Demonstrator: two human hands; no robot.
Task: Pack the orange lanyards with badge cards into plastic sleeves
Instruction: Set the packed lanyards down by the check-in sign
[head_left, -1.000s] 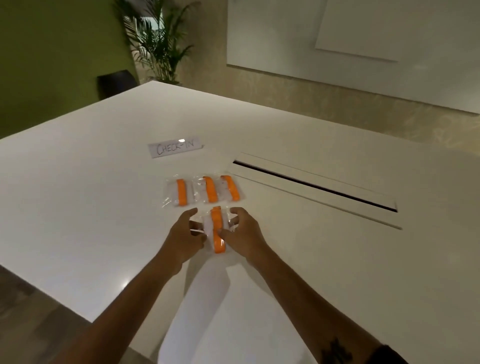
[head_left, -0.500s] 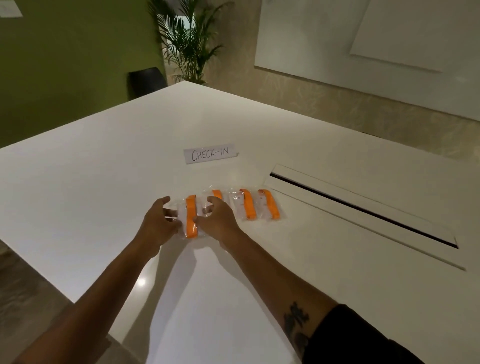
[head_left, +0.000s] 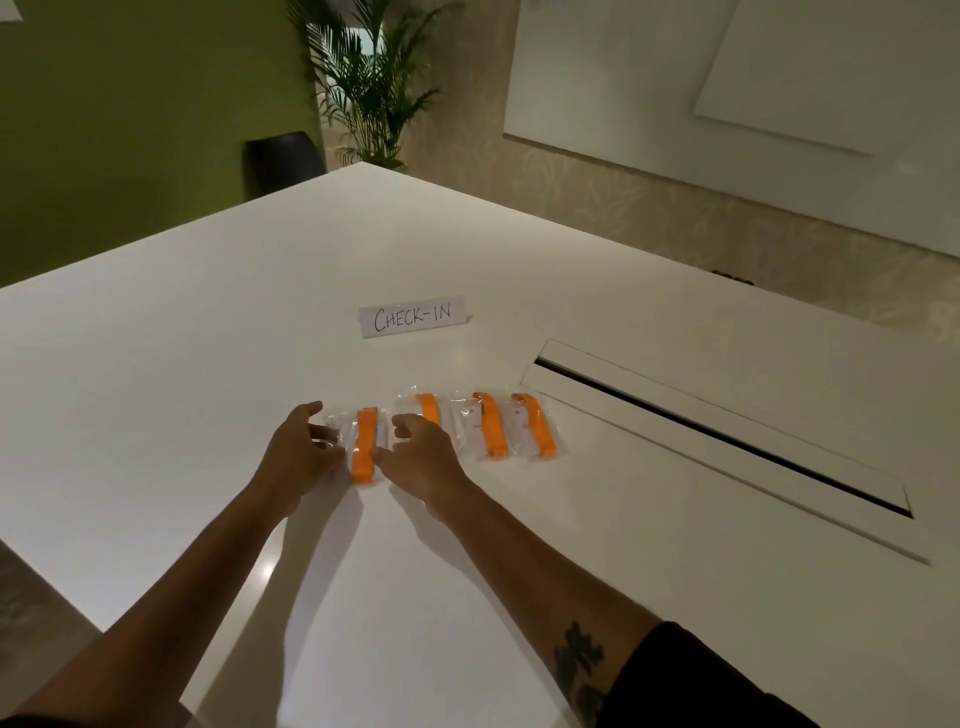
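Several clear plastic sleeves, each with an orange lanyard and a badge card inside, lie in a row on the white table (head_left: 208, 364). The leftmost sleeve (head_left: 363, 444) lies between my hands. My left hand (head_left: 298, 454) is at its left edge with loosely curved fingers touching the plastic. At its right edge is my right hand (head_left: 423, 460), fingers relaxed and partly covering the second sleeve (head_left: 427, 408). Two more sleeves (head_left: 491, 431) (head_left: 535, 431) lie further right, apart from both hands.
A paper label reading CHECK-IN (head_left: 413, 317) lies behind the row. A long cable slot (head_left: 717, 431) with a raised flap runs along the table to the right. The table's near left edge drops to the floor. A plant (head_left: 371, 88) and a dark chair (head_left: 283, 161) stand beyond the far corner.
Both hands carried the sleeve from in front of the row to its left end and set it down. The fingers have loosened and spread away from it.
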